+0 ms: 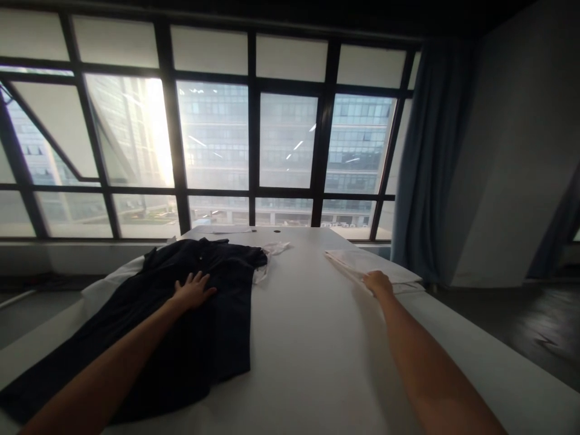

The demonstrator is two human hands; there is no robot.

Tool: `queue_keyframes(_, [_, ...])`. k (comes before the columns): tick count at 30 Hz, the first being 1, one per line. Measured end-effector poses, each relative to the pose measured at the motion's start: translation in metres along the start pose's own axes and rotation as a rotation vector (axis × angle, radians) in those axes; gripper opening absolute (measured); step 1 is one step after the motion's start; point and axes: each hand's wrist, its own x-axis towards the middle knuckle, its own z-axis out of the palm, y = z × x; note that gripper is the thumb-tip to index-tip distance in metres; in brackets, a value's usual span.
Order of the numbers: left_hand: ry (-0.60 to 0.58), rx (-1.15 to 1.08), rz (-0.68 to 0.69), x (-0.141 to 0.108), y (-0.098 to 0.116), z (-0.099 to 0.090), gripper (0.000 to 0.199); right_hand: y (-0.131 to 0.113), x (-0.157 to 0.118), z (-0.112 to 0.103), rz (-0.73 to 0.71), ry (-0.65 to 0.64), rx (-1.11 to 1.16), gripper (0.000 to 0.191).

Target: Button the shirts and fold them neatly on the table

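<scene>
A dark navy garment (226,326), with what look like short sleeves, lies spread over the left part of the white table. My left hand (193,293) rests flat on its upper middle, fingers spread. Over on the right, a folded white cloth (357,261) lies near the table's right edge. My right hand (378,283) is at its near edge, fingers curled and closed on it. The fingertips are partly hidden from me. Crumpled white material (272,251) pokes out beside the garment's upper right side.
The white table (308,338) runs away toward the large windows (212,133). A flat white sheet (222,229) and a small dark round spot (277,231) are at its far end. More white fabric (109,281) shows left of the garment. A blue curtain (426,169) hangs at right.
</scene>
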Motion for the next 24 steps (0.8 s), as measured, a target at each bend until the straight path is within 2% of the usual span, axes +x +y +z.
queue_keyframes(3, [0.043,-0.1,0.119,-0.025,0.035,-0.007,0.065,-0.001,-0.001,-0.006,0.069,0.041,0.151,0.026])
queue_keyframes(5, [0.042,-0.15,0.206,-0.04,0.058,-0.006,0.059,-0.002,-0.005,-0.008,0.088,0.11,0.21,0.024])
queue_keyframes(7, [0.053,-0.178,0.271,-0.052,0.076,-0.002,0.052,-0.002,-0.009,-0.012,0.091,0.107,0.261,0.019])
queue_keyframes(10, [0.07,-0.199,0.326,-0.062,0.09,0.007,0.045,-0.003,-0.01,-0.023,0.117,0.049,0.399,0.022])
queue_keyframes(12, [0.083,-0.2,0.347,-0.064,0.091,0.012,0.041,-0.011,-0.009,-0.036,0.148,0.084,0.473,0.026])
queue_keyframes(15, [0.121,-0.21,0.37,-0.061,0.088,0.018,0.039,-0.042,-0.015,-0.066,0.111,0.266,0.589,0.032])
queue_keyframes(17, [0.163,-0.238,0.387,-0.059,0.087,0.02,0.038,-0.075,-0.035,-0.088,-0.053,0.387,0.715,0.03])
queue_keyframes(18, [0.192,-0.264,0.398,-0.059,0.088,0.02,0.039,-0.094,-0.051,-0.098,-0.162,0.389,0.776,0.028])
queue_keyframes(20, [0.249,-0.348,0.417,-0.061,0.095,0.02,0.047,-0.131,-0.095,-0.112,-0.451,0.267,0.895,0.027])
queue_keyframes(22, [0.303,-0.486,0.449,-0.067,0.107,0.018,0.071,-0.162,-0.147,-0.115,-0.803,-0.043,0.965,0.029])
queue_keyframes(24, [0.354,-0.673,0.499,-0.075,0.119,0.015,0.093,-0.182,-0.198,-0.11,-1.037,-0.417,0.985,0.033])
